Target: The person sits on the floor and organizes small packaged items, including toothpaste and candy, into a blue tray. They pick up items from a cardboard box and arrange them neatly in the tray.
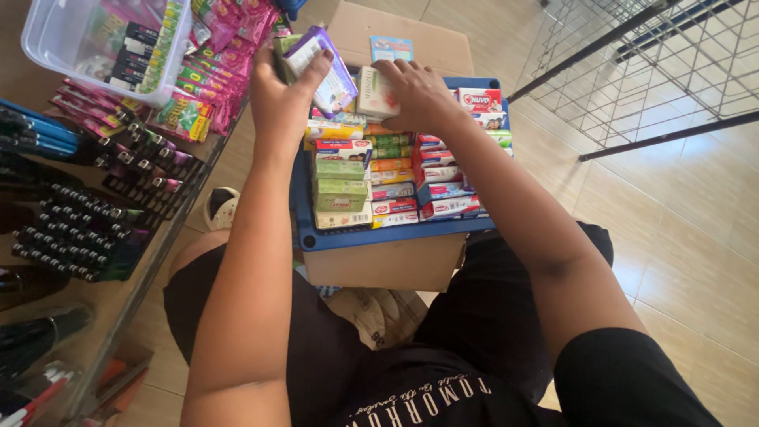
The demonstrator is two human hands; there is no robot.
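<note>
Beige floor tiles [696, 237] are running under everything, with a wire rack [656, 55] lying far right and a low shelf [118, 308] along the left edge carrying rows of dark tubes [79, 229], pink sachets [213, 55] and a clear tub [47, 39]. Between them a person is sitting with a blue tray [379, 235] resting on a cardboard box [379, 265] at the knees, the tray holding small soap boxes [371, 178] packed in tight rows.

The left hand [285, 103] is wrapping around a purple pack [328, 71], fingers curled over its top and thumb behind, holding it above the tray's far left corner. The right hand [415, 91] is pressing down on a white box [375, 95] at the far end of the rows, fingers bent over its top edge.

Both packs are looking light and stiff, thin card with slick printed faces that could be slipping or denting under a hard squeeze; taking them across the broad flat faces, as both hands are doing, seems the surest hold
</note>
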